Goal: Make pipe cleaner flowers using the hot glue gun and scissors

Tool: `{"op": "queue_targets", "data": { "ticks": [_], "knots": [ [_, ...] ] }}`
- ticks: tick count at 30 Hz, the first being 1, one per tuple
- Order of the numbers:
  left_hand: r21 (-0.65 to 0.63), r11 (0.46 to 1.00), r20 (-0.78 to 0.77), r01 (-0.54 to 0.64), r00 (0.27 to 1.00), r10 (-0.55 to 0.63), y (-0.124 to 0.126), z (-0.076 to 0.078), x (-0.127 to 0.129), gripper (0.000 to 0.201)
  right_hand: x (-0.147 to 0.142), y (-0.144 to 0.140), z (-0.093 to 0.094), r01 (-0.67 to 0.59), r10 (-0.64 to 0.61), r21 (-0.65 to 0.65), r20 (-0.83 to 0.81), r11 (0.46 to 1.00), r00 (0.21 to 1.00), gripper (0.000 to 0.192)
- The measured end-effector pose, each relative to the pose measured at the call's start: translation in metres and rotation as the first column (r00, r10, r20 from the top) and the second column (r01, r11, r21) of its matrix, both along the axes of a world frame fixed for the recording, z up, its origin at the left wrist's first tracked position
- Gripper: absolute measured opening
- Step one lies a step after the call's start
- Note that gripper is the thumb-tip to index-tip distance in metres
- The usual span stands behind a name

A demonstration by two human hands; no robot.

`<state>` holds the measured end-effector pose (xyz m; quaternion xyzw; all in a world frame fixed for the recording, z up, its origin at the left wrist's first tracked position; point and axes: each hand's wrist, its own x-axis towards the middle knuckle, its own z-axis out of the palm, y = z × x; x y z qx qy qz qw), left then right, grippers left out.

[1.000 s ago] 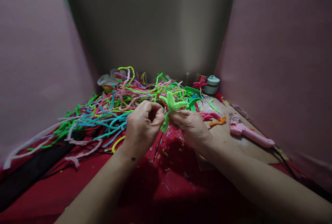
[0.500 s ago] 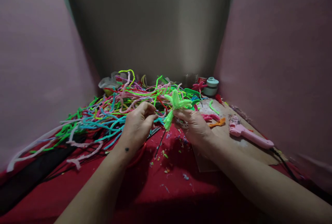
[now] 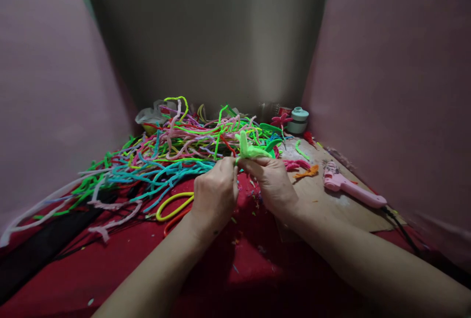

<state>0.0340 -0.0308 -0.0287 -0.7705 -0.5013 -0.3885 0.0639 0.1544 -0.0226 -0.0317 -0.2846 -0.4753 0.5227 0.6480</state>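
Observation:
A light green pipe-cleaner flower (image 3: 252,151) with fuzzy petals is in my hands, above the red cloth. My right hand (image 3: 274,185) is closed, thumb and fingers pinching the flower just under its petals. My left hand (image 3: 215,195) is closed too, its fingertips meeting the right ones at the flower's base, where a bit of green shows between them. The lower part of the flower and its stem are hidden by my hands. Beside my left wrist lie a yellow loop (image 3: 174,206) and a red loop, which look like scissor handles.
A tangled heap of coloured pipe cleaners (image 3: 184,146) spreads behind and left of my hands. On the board (image 3: 346,215) at right lie a pink glue gun (image 3: 353,190) with a black cord and orange and pink pieces. A pale teal jar (image 3: 299,120) stands at the back.
My left hand has moved right and come against the flower's base, beside the right hand. The flower has tipped, and its dark stem has gone out of sight. The yellow loop has come into view.

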Motion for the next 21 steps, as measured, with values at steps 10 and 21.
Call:
{"op": "queue_targets", "data": {
  "ticks": [10,21],
  "knots": [
    [-0.419,0.727,0.789,0.544,0.614,-0.005,-0.004,0.023,-0.005,0.02,0.001,0.002,-0.003,-0.088,0.087,0.057,0.018,0.995,0.996,0.008],
    [-0.303,0.384,0.935,0.872,0.35,-0.056,0.005,0.019,-0.017,0.024,0.001,-0.002,0.001,-0.252,0.25,0.065,0.028,0.966,0.968,0.013]
  ]
}}
